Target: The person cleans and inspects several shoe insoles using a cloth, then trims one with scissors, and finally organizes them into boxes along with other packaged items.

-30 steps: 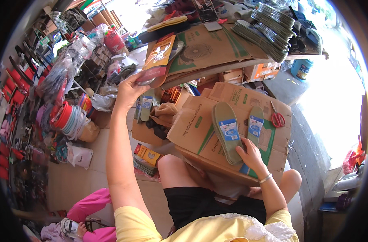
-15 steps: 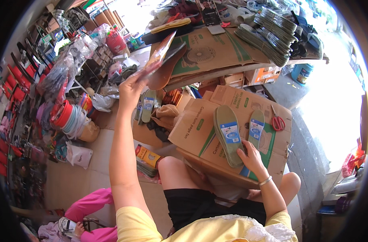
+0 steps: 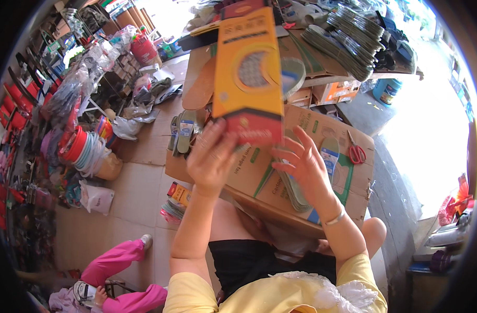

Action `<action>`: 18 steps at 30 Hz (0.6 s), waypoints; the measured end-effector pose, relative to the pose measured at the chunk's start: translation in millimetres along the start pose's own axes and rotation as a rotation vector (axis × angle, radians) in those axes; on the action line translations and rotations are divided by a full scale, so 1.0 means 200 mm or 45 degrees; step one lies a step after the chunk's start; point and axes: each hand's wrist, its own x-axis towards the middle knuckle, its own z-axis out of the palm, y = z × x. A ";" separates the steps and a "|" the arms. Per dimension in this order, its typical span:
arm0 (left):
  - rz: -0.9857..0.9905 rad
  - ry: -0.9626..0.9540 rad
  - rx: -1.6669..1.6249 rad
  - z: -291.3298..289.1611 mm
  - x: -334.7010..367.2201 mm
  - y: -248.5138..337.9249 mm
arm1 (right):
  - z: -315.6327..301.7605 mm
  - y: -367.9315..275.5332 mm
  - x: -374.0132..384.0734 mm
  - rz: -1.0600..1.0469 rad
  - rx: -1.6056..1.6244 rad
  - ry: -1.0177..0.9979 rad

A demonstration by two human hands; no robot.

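Observation:
My left hand holds up a flat yellow and red cardboard package with a round window, raised close in front of me. Just to its right, my right hand has its fingers spread near the package's lower edge, and I cannot tell if it touches. Under both hands a flattened brown cardboard box rests on my lap. A grey-green insole with a blue and white label lies on the box, and another insole is partly hidden under my right hand.
Red-handled scissors lie on the box at the right. Stacks of insoles sit on a cardboard-covered table behind. More insoles and packages lie on the floor at left. A small person in pink sits at lower left.
My left hand brought the package from far out at the left up in front of me. My right hand lifted off the insoles on the box toward the package.

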 end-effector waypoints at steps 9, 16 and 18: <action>0.181 -0.370 -0.261 0.00 -0.20 0.14 | 0.00 -0.01 0.06 0.026 0.414 0.330; 0.162 -0.450 -0.176 -0.01 -0.36 0.17 | -0.05 0.05 0.03 0.058 0.356 0.390; 0.157 -0.480 -0.136 -0.01 -0.38 0.18 | -0.08 0.06 0.02 0.063 0.293 0.408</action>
